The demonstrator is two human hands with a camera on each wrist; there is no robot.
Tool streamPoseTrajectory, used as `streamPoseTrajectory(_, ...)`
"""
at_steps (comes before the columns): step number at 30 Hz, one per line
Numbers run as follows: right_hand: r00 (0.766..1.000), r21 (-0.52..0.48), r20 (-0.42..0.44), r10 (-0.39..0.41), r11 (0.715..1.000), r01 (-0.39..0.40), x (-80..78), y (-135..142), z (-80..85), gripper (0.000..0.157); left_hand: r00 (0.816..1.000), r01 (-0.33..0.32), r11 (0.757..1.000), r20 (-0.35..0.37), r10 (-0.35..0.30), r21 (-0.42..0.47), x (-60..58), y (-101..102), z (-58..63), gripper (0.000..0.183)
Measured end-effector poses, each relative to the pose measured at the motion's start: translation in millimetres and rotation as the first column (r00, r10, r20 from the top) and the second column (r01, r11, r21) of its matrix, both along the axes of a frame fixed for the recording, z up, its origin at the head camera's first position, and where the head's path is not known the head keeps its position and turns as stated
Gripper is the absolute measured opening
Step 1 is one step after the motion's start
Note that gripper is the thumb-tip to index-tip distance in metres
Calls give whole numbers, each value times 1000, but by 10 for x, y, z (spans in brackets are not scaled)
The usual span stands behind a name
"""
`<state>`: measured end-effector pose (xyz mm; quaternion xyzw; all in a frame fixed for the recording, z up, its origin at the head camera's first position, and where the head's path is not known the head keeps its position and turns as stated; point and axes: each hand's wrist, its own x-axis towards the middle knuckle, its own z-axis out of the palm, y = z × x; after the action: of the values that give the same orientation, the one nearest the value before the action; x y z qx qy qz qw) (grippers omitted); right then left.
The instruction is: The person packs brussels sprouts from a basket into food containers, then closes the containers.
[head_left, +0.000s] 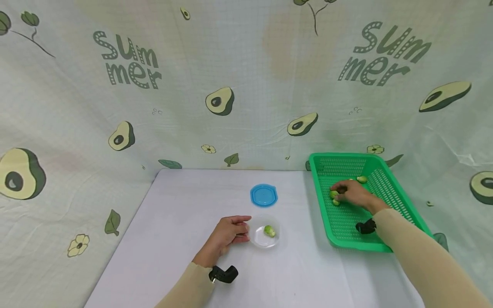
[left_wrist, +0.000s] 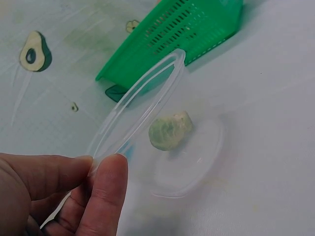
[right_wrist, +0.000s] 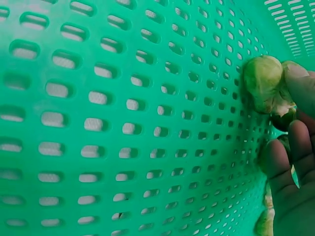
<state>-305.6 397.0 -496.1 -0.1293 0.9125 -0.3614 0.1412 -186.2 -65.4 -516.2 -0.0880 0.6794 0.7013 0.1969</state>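
My left hand point(head_left: 231, 233) pinches the rim of a clear round plastic container point(left_wrist: 187, 182) between thumb and fingers. One green Brussels sprout point(head_left: 269, 231) lies inside it, seen through the wall in the left wrist view. Over on the right, my right hand point(head_left: 352, 194) reaches into a green perforated basket point(head_left: 321, 201). Its thumb and fingers pinch a Brussels sprout point(head_left: 333, 194). In the right wrist view, a pale-green sprout point(right_wrist: 263, 81) sits right by the thumb point(right_wrist: 301, 86), and others are partly hidden behind the fingers point(right_wrist: 279, 164).
A blue lid point(head_left: 263, 195) lies flat on the white table point(head_left: 192, 205), behind the container. Another sprout point(head_left: 361, 179) is in the basket beyond my right hand. A curtain point(head_left: 250, 64) printed with avocados hangs behind the table.
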Motion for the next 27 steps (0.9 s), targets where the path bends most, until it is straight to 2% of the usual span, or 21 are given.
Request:
streamPoseTrajectory(4,1000,-19,-2,-7,1000,7,0,-3,9,36,1000,0,1000,2,0,1,1,0,3,43)
streamPoseTrajectory(9,999,-35,-11,-34,999,34,21,-9,46,40,1000,2,1000,2,-2,0,-1,8,-1,44)
streamPoseTrajectory(14,995,-1,-39,-91,996,91,42,-16,116,41,1000,-1,1000,2,1,-10,4,8,14,43)
streamPoseTrajectory(17,994,-2,-54,-99,995,99,72,-12,176,45,1000,-2,1000,3,2,-13,9,5,26,42)
streamPoseTrajectory(27,990,-119,-29,-141,983,137,223,-29,380,55,1000,6,1000,2,-6,-9,7,-3,15,42)
